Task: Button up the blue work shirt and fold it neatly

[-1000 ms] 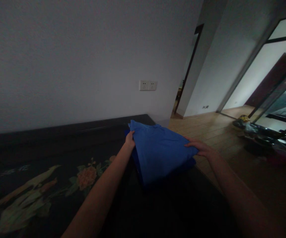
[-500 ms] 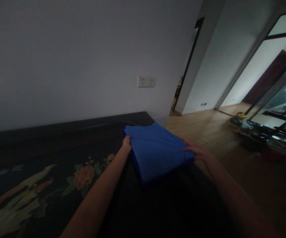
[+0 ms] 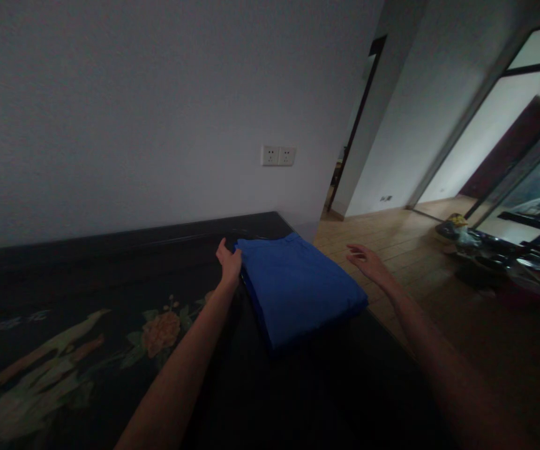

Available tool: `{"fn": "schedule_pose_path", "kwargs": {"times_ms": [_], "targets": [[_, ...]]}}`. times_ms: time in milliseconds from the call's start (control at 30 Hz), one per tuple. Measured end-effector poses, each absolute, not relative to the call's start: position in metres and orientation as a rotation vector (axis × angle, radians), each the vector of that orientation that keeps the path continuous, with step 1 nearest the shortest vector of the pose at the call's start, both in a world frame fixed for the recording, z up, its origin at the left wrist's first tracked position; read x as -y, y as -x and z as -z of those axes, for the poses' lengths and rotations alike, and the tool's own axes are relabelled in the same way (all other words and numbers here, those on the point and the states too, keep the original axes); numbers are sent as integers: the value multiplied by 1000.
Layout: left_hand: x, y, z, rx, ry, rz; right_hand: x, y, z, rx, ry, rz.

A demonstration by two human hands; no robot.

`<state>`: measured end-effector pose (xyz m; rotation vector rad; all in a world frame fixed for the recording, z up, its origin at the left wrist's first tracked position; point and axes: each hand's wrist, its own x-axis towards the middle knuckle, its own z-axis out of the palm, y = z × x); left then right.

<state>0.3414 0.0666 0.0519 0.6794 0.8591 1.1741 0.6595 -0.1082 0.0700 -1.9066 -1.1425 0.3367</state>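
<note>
A folded stack of blue cloth [image 3: 302, 287] lies flat near the right end of a black table [image 3: 270, 400], its layers showing along the left and front edges. At its far left corner is my left hand [image 3: 229, 261], fingers apart; the thumb is at the cloth's edge, and I cannot tell whether it touches. My right hand [image 3: 366, 261] hovers off the cloth's right side, over the floor beyond the table's edge, holding nothing, with its fingers stretched out loosely.
Painted flowers [image 3: 160, 331] and a bird decorate the tabletop at left. Behind the table rises a grey wall with a double power socket [image 3: 278, 155]. To the right are a wooden floor [image 3: 373, 231], a doorway, and a dim heap of bags and other things [image 3: 490, 256].
Both hands have loosened from the blue cloth. My left hand has opened at its left corner, and my right hand has lifted away to the right. The cloth stays in place.
</note>
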Motion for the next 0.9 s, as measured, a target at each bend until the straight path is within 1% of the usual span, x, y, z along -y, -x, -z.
{"fn": "schedule_pose_path", "kwargs": {"times_ms": [67,133,233,333,467,600,700,767,833,900], "targets": [[-42,-342,-58,-807,-1024,-1256,78,-648,-72,1303,1880,-139],[-12,-347,-55,-666,-1452,-1096,46,-628,-67,1517,1884,-55],[26,-353,-39,-553,-2182,-769,5,-597,-46,1747,2040,-38],[42,-352,-19,-650,-2624,-573,-19,-583,-19,1867,2248,-129],[40,-348,-5,-703,-2758,-521,-34,-589,8,1926,2321,-162],[39,-348,-6,-697,-2765,-531,-36,-595,15,1920,2315,-110],[44,-350,-11,-717,-2764,-542,-32,-588,6,1928,2325,-37],[49,-352,-15,-719,-2765,-525,-31,-576,-7,1946,2292,106],[56,-354,-17,-695,-2754,-492,-34,-556,-22,2011,2167,236],[62,-355,-17,-672,-2726,-473,-42,-530,-35,2123,1998,224]]}}
